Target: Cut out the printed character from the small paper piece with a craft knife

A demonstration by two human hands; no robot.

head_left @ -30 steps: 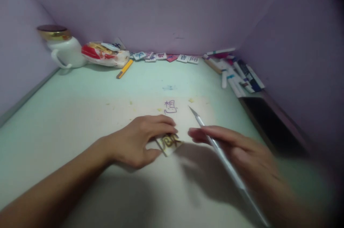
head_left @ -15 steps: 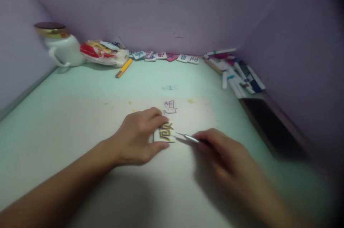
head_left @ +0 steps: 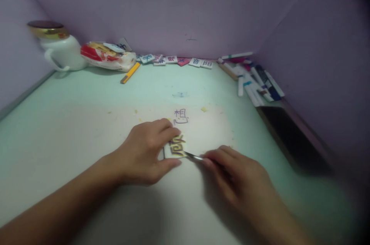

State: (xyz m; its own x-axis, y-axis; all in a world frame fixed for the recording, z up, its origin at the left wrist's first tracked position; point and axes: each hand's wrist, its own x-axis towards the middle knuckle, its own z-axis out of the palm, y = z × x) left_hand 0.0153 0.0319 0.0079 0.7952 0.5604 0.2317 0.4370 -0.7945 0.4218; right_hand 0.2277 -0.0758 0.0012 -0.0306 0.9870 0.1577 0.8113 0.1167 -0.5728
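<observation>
A small white tile (head_left: 177, 147) with a dark and yellow character lies on the pale table surface. My left hand (head_left: 147, 148) grips it, with the fingers at its far edge and the thumb at its near edge. My right hand (head_left: 231, 168) is closed around a thin metal carving knife (head_left: 195, 156). The knife's pointed tip meets the tile's right part, beside the character. Just beyond the tile, a purple character (head_left: 181, 116) is written on the surface.
Behind are a white mug (head_left: 65, 53), a red and white packet (head_left: 106, 57), a yellow cutter (head_left: 130, 73) and several character tiles (head_left: 171, 59). Markers (head_left: 254, 83) and a dark block (head_left: 291, 139) lie at right. Yellow crumbs (head_left: 204, 109) dot the surface.
The knife tip has moved left and slightly down, from just off the tile's right edge onto the tile. My right hand has shifted left with it. The view has shifted slightly.
</observation>
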